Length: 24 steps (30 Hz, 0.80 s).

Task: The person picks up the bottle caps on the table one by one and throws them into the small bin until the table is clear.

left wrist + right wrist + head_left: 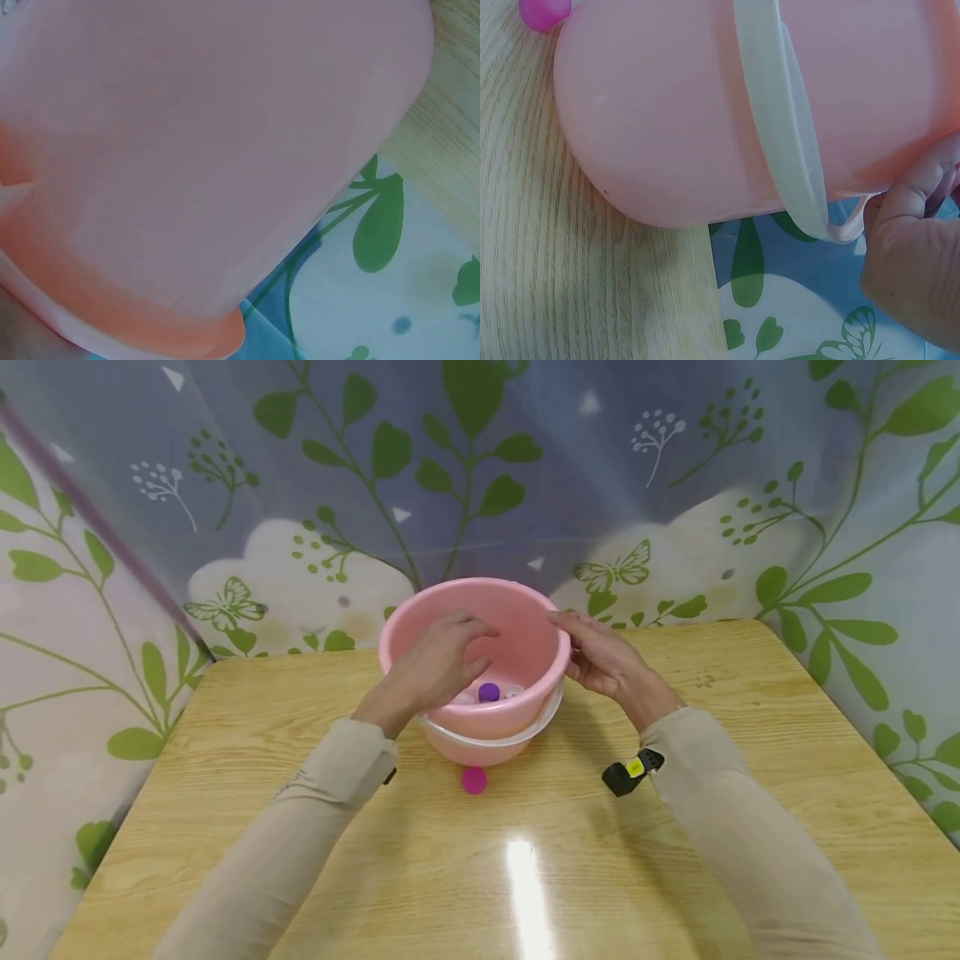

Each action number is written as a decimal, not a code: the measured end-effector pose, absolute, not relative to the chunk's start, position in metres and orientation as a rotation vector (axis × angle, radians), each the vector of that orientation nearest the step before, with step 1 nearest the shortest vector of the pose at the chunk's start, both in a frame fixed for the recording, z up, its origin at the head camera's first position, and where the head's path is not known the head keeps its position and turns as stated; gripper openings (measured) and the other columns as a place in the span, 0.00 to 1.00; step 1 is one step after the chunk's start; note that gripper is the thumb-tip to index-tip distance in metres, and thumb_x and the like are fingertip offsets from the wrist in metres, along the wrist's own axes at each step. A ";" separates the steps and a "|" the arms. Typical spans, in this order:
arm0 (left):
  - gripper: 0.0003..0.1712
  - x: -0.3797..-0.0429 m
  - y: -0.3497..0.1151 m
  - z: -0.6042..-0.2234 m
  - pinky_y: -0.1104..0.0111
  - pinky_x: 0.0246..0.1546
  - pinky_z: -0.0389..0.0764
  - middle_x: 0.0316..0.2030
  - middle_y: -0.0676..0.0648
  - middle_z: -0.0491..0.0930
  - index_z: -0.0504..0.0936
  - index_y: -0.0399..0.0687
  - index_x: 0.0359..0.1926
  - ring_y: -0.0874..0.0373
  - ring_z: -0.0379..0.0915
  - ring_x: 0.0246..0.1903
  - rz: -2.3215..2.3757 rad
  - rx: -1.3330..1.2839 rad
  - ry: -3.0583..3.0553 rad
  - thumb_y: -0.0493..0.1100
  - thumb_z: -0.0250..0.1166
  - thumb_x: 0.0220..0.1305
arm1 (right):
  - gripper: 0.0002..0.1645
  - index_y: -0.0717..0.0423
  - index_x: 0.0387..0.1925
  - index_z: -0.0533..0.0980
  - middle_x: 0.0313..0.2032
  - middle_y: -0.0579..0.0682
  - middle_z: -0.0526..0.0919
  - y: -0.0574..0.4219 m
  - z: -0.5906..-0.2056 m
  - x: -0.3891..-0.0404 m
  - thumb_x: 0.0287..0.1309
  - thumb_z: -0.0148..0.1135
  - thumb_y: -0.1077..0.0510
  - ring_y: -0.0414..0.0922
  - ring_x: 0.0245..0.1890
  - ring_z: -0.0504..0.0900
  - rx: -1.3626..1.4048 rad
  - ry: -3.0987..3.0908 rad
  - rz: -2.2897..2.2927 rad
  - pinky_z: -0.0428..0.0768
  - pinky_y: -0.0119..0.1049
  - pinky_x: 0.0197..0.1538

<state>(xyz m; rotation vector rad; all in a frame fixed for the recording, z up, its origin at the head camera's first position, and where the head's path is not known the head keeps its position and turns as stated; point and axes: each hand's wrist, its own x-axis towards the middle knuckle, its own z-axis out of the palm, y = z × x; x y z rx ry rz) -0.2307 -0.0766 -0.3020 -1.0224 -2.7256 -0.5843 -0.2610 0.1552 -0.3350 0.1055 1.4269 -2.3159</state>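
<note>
A pink bucket (487,727) with a white handle (769,112) stands at the back of the table. My left hand (442,664) hangs over the bucket's left rim and reaches into its mouth, fingers loosely bent with nothing seen between them. At the right rim, my right hand (603,656) grips the edge near the handle's end. Down inside the bucket lie a purple cap-like piece (489,692) and a clear object (514,691); the left hand and front rim partly hide the contents. A round magenta piece (473,780) rests on the table before the bucket.
The wooden table (300,827) meets a leaf-and-butterfly patterned curtain (465,477) just behind the bucket. Similar patterned cloth rises at the left and right sides. A black strap with a yellow tag (633,768) hangs at the right wrist.
</note>
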 end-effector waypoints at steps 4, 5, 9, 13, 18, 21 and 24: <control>0.18 -0.228 -0.077 -0.300 0.65 0.61 0.65 0.52 0.44 0.77 0.78 0.40 0.55 0.51 0.66 0.56 -0.605 -0.927 -2.742 0.39 0.59 0.66 | 0.14 0.56 0.44 0.68 0.34 0.49 0.71 0.154 -0.335 -0.261 0.65 0.59 0.53 0.39 0.24 0.78 0.114 1.454 -2.311 0.81 0.25 0.24; 0.17 -0.227 -0.077 -0.300 0.65 0.62 0.65 0.52 0.44 0.76 0.78 0.39 0.55 0.51 0.66 0.57 -0.618 -0.890 -2.742 0.39 0.58 0.66 | 0.14 0.56 0.44 0.68 0.35 0.49 0.71 0.154 -0.336 -0.262 0.65 0.59 0.53 0.39 0.24 0.78 0.114 1.457 -2.310 0.81 0.25 0.25; 0.16 -0.225 -0.078 -0.301 0.65 0.62 0.64 0.52 0.44 0.77 0.79 0.39 0.52 0.51 0.67 0.57 -0.716 -0.744 -2.669 0.38 0.56 0.65 | 0.14 0.56 0.45 0.68 0.35 0.50 0.71 0.155 -0.336 -0.262 0.66 0.59 0.53 0.39 0.24 0.78 0.115 1.457 -2.311 0.81 0.25 0.25; 0.15 -0.225 -0.078 -0.304 0.66 0.61 0.66 0.50 0.45 0.78 0.81 0.39 0.49 0.52 0.69 0.56 -0.799 -0.666 -2.525 0.37 0.57 0.63 | 0.14 0.56 0.45 0.68 0.34 0.49 0.72 0.156 -0.336 -0.262 0.66 0.58 0.53 0.39 0.24 0.78 0.111 1.454 -2.309 0.81 0.25 0.24; 0.13 -0.224 -0.079 -0.306 0.63 0.55 0.71 0.45 0.45 0.81 0.83 0.41 0.45 0.51 0.73 0.50 -0.806 -0.593 -2.350 0.36 0.58 0.60 | 0.14 0.56 0.45 0.68 0.34 0.49 0.71 0.156 -0.336 -0.261 0.66 0.59 0.53 0.39 0.24 0.77 0.108 1.436 -2.312 0.80 0.24 0.23; 0.13 -0.224 -0.080 -0.306 0.61 0.49 0.74 0.42 0.46 0.81 0.84 0.41 0.44 0.51 0.75 0.45 -0.824 -0.566 -2.276 0.35 0.58 0.59 | 0.14 0.56 0.44 0.68 0.33 0.49 0.72 0.155 -0.335 -0.262 0.65 0.59 0.53 0.39 0.23 0.77 0.118 1.443 -2.315 0.79 0.24 0.22; 0.13 -0.224 -0.081 -0.307 0.62 0.45 0.75 0.40 0.45 0.80 0.84 0.40 0.44 0.52 0.75 0.42 -0.882 -0.561 -2.213 0.33 0.57 0.59 | 0.13 0.57 0.44 0.69 0.33 0.49 0.72 0.155 -0.335 -0.262 0.65 0.59 0.53 0.39 0.23 0.77 0.132 1.445 -2.318 0.80 0.24 0.22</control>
